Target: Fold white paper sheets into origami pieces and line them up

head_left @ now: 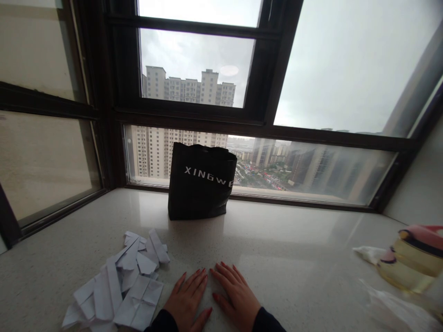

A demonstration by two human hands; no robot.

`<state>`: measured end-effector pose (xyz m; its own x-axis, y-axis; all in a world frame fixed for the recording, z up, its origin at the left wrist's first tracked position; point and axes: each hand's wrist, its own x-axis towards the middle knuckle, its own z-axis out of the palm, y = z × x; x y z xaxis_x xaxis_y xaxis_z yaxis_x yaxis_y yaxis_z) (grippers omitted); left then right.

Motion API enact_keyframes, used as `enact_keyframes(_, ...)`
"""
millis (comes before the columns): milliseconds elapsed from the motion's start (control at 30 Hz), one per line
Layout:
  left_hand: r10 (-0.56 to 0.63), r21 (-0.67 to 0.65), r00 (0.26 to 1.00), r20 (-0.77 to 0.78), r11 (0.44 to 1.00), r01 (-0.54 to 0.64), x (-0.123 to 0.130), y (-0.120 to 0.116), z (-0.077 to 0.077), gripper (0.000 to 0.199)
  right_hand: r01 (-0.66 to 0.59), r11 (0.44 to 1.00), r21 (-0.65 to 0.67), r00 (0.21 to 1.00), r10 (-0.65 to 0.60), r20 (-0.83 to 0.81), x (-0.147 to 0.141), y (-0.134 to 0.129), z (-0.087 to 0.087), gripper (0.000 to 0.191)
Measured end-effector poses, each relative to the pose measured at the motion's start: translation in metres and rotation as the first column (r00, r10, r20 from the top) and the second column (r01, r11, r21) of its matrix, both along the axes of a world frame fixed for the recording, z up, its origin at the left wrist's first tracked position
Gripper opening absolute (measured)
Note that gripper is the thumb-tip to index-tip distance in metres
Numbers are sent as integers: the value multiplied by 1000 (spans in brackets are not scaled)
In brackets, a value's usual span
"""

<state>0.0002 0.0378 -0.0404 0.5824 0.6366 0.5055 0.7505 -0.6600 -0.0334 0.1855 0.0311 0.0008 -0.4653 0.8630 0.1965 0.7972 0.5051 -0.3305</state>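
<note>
- Dark window frame (pixel 194 118): bounds the sill's back and left edges.
- Pale speckled sill (pixel 304 249): open room rightward from the right hand (pixel 238 295) to the yellowish container (pixel 408 267), which blocks the far right.
- Black bag (pixel 199 196): upright near the glass, ahead of both hands.
- Folded papers (pixel 138 299): heaped just beside the left hand (pixel 188 295), crowding it.
- Hands: flat, relaxed, holding nothing.

The left hand (pixel 188 295) and right hand (pixel 237 295), at lower centre of the frame, had red nails (pixel 216 297). Both sleeves (pixel 267 321), at the bottom edge, were near-black, plain where visible, and ended just behind the hands.
</note>
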Motion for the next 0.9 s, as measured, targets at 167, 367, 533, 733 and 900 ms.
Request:
enact_keyframes(167, 2, -7, 1000, 0, 1000, -2, 0, 0, 0, 48, -2, 1000, 6, 1000, 2, -6, 0, -1, 0, 45)
enact_keyframes(367, -3, 0, 1000, 6, 1000, 3, 0, 1, -2, 49, -1, 1000, 12, 1000, 1, -7, 0, 0, -1, 47)
enact_keyframes(533, -4, -7, 1000, -4, 1000, 4, 0, 1, -2, 49, -6, 1000, 4, 1000, 6, -10, 0, 0, -1, 46)
enact_keyframes(733, -1, -16, 1000, -16, 1000, 1, -1, 1, 0, 48, 0, 1000, -27, 1000, 0, 12, 0, 2, -1, 47)
enact_keyframes(900, -28, -40, 999, 36, 999, 29, 2, -3, 0, 48, 11, 999, -34, 1000, -10, 29, -1, 1, 1, 45)
